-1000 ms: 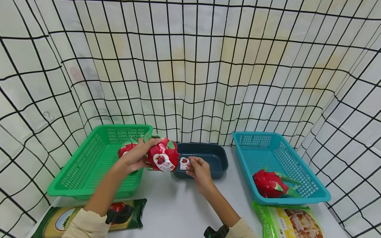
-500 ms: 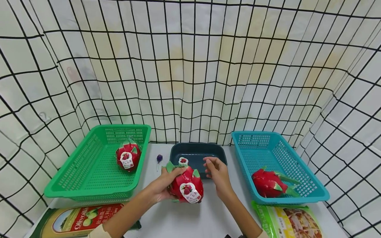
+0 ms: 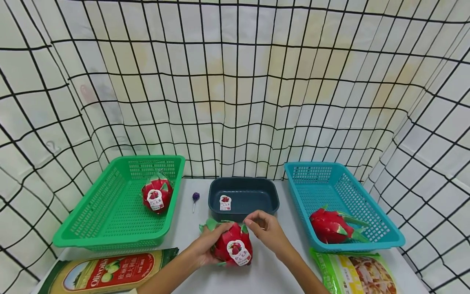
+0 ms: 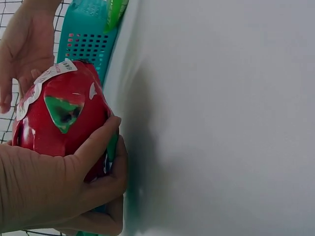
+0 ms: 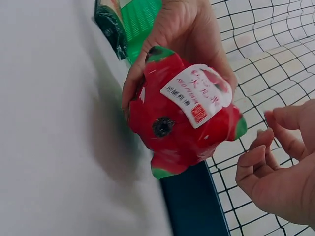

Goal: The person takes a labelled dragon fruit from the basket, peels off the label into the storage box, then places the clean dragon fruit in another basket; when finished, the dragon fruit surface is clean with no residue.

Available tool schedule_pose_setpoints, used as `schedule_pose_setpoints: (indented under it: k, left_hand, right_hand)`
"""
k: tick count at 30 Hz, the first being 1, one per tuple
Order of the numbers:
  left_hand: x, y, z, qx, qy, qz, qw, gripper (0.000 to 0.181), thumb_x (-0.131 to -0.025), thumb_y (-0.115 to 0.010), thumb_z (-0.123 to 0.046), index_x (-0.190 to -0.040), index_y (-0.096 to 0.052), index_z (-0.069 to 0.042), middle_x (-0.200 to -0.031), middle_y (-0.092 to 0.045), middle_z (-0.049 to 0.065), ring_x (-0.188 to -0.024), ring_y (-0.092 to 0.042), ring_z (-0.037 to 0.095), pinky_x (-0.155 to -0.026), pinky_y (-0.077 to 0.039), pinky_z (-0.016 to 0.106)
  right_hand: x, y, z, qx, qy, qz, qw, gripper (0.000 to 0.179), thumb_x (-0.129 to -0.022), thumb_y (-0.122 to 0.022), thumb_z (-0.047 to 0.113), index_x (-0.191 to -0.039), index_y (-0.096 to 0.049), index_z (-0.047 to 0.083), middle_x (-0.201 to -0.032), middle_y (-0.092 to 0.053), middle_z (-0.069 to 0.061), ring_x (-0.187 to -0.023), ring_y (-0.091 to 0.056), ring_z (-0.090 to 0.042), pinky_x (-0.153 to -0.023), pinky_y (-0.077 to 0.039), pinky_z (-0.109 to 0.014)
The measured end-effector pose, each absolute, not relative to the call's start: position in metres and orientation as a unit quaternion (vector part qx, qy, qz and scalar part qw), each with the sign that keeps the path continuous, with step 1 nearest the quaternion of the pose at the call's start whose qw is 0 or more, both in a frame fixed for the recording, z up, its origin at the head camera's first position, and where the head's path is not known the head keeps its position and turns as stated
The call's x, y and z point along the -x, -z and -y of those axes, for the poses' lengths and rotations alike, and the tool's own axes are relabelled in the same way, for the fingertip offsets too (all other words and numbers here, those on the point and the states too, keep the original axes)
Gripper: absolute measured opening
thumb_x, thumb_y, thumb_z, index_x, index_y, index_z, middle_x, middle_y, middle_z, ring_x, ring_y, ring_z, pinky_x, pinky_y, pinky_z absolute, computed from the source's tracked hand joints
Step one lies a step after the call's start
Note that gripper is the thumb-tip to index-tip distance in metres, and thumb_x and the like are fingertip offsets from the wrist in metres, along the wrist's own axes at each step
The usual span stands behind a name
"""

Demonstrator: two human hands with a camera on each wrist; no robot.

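My left hand (image 3: 206,246) grips a red dragon fruit (image 3: 227,245) with green leaf tips and a white printed label (image 3: 239,252), over the table in front of the dark blue box. In the left wrist view its thumb and fingers wrap the dragon fruit (image 4: 74,115). My right hand (image 3: 269,232) is close by the fruit's upper right side. In the right wrist view that hand (image 5: 283,167) has loosely bent fingers with nothing between them, apart from the dragon fruit (image 5: 182,147). Inside the dark blue box (image 3: 257,204) lies a white label (image 3: 225,203) with a fruit picture.
A green basket (image 3: 110,212) at left holds another labelled dragon fruit (image 3: 157,192). The blue basket (image 3: 385,237) at right holds a dragon fruit (image 3: 330,224). A purple lollipop (image 3: 196,197) lies beside the box. Food packs lie in front: an Olivoila pack (image 3: 110,271) and a green one (image 3: 356,273).
My left hand has carried the dragon fruit from beside the green basket rightward and nearer. The right hand has left the loose label in the box, swung right, then come back to the fruit.
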State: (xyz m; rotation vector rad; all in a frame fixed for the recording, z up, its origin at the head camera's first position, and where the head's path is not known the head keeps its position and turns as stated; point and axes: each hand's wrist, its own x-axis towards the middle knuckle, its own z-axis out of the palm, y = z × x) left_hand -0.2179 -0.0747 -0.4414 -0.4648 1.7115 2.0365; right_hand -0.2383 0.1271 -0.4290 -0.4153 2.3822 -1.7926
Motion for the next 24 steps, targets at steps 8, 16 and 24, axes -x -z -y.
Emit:
schedule_pose_setpoints:
  k: [8, 16, 24]
  left_hand:
    - [0.227, 0.451, 0.079, 0.178, -0.73, -0.616, 0.238, 0.092, -0.083, -0.068, -0.055, -0.14, -0.018, -0.002, -0.129, -0.041, 0.029, -0.116, -0.044, 0.046, -0.089, -0.055, 0.054]
    - [0.229, 0.448, 0.078, 0.19, -0.725, -0.605, 0.267, 0.087, -0.083, -0.069, -0.055, -0.135, -0.03, 0.003, -0.128, -0.043, 0.028, -0.117, -0.044, 0.044, -0.093, -0.054, 0.051]
    - [0.23, 0.448, 0.081, 0.181, -0.732, -0.597, 0.272, 0.093, -0.084, -0.068, -0.057, -0.14, -0.022, 0.0, -0.131, -0.038, 0.03, -0.122, -0.04, 0.048, -0.093, -0.052, 0.057]
  right_hand:
    - [0.237, 0.439, -0.128, 0.183, 0.561, -0.802, 0.09, 0.02, -0.093, -0.067, 0.027, -0.102, -0.065, 0.009, -0.107, -0.06, -0.008, -0.08, -0.057, -0.018, -0.066, -0.051, -0.025]
    - [0.234, 0.442, -0.125, 0.181, 0.579, -0.789, 0.099, 0.02, -0.093, -0.067, 0.021, -0.105, -0.064, 0.006, -0.111, -0.059, -0.011, -0.081, -0.056, -0.018, -0.065, -0.053, -0.027]
    - [0.238, 0.446, -0.121, 0.171, 0.577, -0.791, 0.106, 0.019, -0.092, -0.068, 0.021, -0.104, -0.066, 0.006, -0.112, -0.055, -0.011, -0.081, -0.058, -0.017, -0.068, -0.059, -0.03]
